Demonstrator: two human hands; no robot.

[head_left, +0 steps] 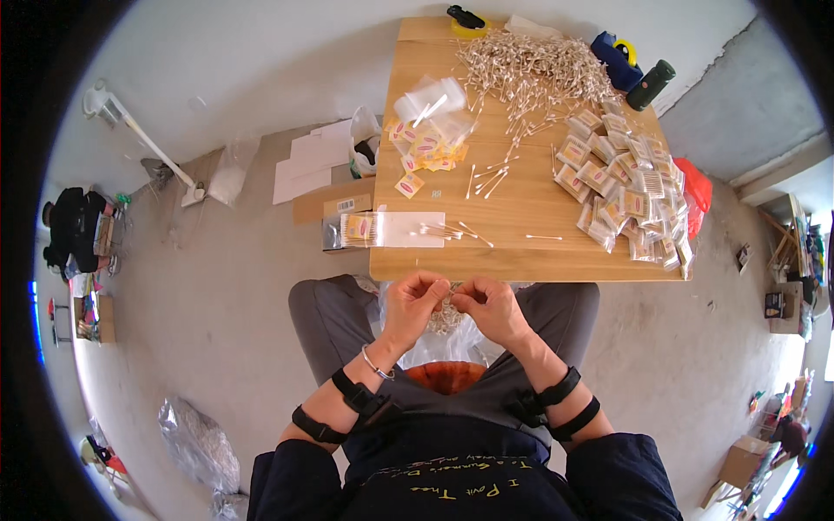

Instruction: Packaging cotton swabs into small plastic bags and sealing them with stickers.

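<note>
My left hand [412,306] and my right hand [493,310] meet just below the table's front edge. Thumb and fingers are pinched together on both, fingertips nearly touching. Whatever lies between them is too small to make out. Under them, a clear plastic bag [421,347] rests between my legs, with a heap of cotton swabs [446,320] showing in it. Closest on the table [521,263] are a few loose cotton swabs [450,232] on a white strip [402,231], a swab packet [358,228] at the strip's left end, and a lone swab [544,237].
A large swab pile [539,65] covers the table's far side. Filled packets [638,195] are heaped at right beside a red bag [695,195]. Yellow cards [424,149] and clear bags [432,102] lie at left. Tape dispensers [615,65] and a dark green bottle [651,85] stand behind.
</note>
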